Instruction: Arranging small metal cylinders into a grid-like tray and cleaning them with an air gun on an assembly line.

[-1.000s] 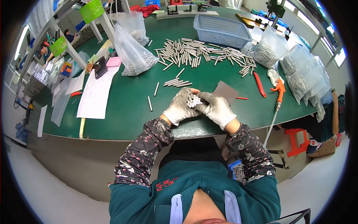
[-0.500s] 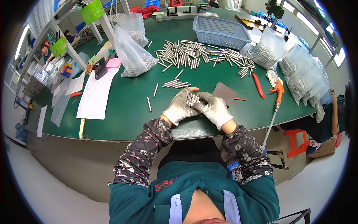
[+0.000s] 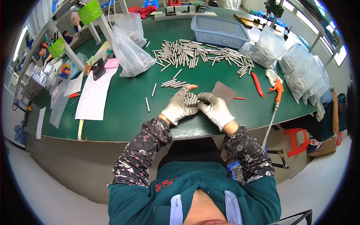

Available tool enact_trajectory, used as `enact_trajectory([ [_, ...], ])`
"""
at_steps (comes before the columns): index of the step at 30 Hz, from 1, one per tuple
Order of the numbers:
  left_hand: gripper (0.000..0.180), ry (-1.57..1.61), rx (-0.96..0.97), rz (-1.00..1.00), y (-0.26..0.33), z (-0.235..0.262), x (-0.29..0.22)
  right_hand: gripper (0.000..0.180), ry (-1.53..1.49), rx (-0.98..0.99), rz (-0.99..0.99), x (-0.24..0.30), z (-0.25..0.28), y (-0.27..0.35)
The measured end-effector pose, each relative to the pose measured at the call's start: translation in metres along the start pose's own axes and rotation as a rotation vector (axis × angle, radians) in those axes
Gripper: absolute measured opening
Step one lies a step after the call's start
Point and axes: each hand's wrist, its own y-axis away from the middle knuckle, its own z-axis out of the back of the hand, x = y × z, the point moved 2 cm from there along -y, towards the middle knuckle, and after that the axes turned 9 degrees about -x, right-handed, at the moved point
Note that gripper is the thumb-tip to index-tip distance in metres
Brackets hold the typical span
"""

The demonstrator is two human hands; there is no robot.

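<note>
Rod bundle [image 3: 191, 100] has tilted between left hand [image 3: 176, 106] and right hand [image 3: 216, 108], grip closed on it.

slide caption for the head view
Gloved left hand and right hand hold a bundle of metal rods over a green table.

Two gloved hands [image 3: 179, 106] [image 3: 216, 108], one air gun [image 3: 278, 90]

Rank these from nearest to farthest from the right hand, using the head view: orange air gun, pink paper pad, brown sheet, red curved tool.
From the right hand:
1. Brown sheet, just beyond it
2. Red curved tool, to the right
3. Orange air gun, farther right
4. Pink paper pad, far left
</note>
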Motion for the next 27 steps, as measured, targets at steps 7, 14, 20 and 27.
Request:
enact_trajectory([
  [7,0.077,-0.037,-0.001,-0.038,-0.003,0.002,0.007,0.026,0.035,-0.041,0.022,0.003,-0.001,0.0],
  [14,0.084,0.107,0.034,0.041,0.002,-0.001,-0.003,0.025,-0.1,-0.025,-0.059,-0.001,-0.005,0.003],
  [20,0.076,-0.02,0.011,-0.001,0.001,-0.001,-0.005,0.031,-0.083,0.003,-0.045,-0.007,-0.005,0.003],
  [27,0.071,-0.096,-0.017,-0.081,0.0,0.0,-0.001,0.024,-0.004,-0.119,0.079,-0.003,-0.003,0.003],
])
